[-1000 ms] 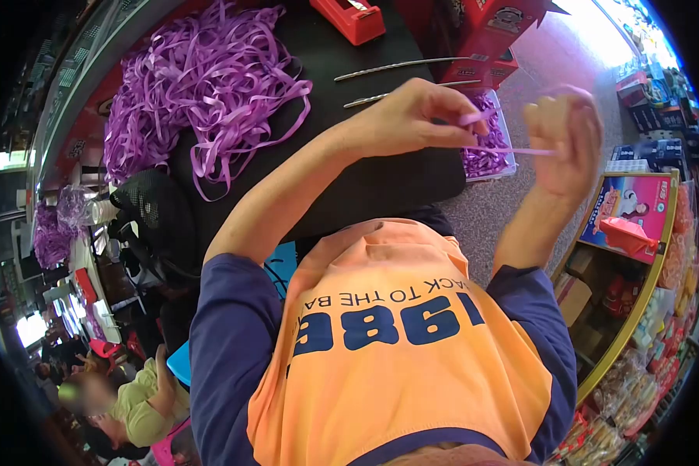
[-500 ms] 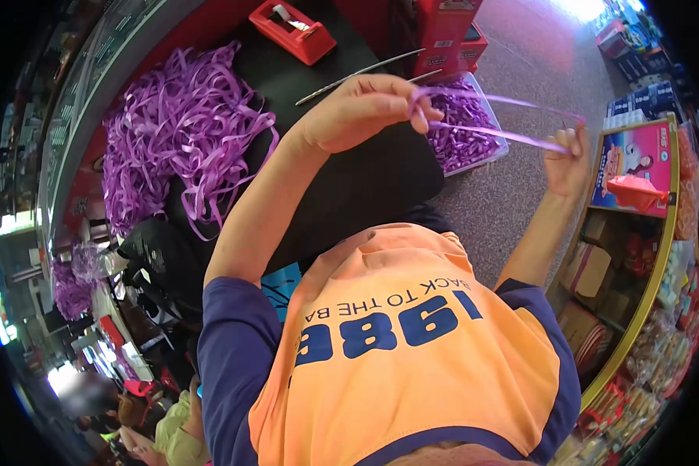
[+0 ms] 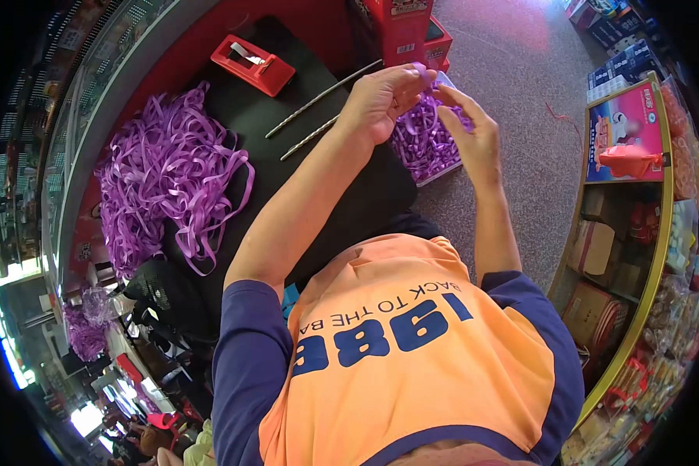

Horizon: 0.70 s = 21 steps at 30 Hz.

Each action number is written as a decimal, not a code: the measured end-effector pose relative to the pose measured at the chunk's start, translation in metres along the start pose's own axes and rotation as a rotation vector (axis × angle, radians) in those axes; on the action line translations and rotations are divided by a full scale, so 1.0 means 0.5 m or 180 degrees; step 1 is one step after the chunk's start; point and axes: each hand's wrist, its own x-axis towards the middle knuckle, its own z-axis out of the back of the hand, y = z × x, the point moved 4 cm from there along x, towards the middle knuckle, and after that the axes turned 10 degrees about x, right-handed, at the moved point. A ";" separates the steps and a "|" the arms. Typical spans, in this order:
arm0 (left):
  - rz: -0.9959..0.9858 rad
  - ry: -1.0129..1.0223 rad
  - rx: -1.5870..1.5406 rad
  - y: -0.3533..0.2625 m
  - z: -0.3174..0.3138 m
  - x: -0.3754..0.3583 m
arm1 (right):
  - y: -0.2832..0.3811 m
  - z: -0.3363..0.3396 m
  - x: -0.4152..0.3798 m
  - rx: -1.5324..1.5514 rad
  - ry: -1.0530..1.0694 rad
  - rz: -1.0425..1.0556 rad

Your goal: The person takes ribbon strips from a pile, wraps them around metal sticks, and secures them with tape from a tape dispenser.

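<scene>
My left hand (image 3: 384, 101) is closed, pinching a purple ribbon (image 3: 422, 73) wound at its fingertips. Close beside it my right hand (image 3: 474, 140) has thumb and fingers curved apart, with no ribbon clearly held between them. Under both hands stands a clear plastic box (image 3: 440, 172) filled with small purple ribbon pieces (image 3: 423, 147), partly hidden by the hands. A large loose heap of purple ribbon (image 3: 167, 171) lies on the black table (image 3: 287, 198) to the left.
Two thin twisted metal rods (image 3: 318, 101) lie on the table near a red tape dispenser (image 3: 253, 65). Red boxes (image 3: 400, 35) stand behind the plastic box. On the right is a gold-edged display case (image 3: 637, 326); another person (image 3: 198, 450) shows at lower left.
My right hand has come in from the far right towards my left hand, its fingers opening. The ribbon loop stretched between the hands is now gathered at the left fingertips.
</scene>
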 end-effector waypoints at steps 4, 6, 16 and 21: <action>-0.0281 0.0166 0.0124 0.012 -0.007 0.008 | -0.026 -0.018 0.013 -0.0064 -0.0136 -0.0130; -0.0392 0.0189 0.0196 0.017 -0.004 0.010 | -0.043 -0.021 0.015 -0.0186 -0.0175 -0.0231; -0.0501 0.0107 0.0797 -0.031 0.018 0.047 | -0.084 -0.032 0.053 0.1523 0.0129 -0.0911; -0.1128 -0.0054 0.1662 -0.085 0.047 0.130 | -0.134 -0.041 0.136 0.2092 0.0224 -0.1258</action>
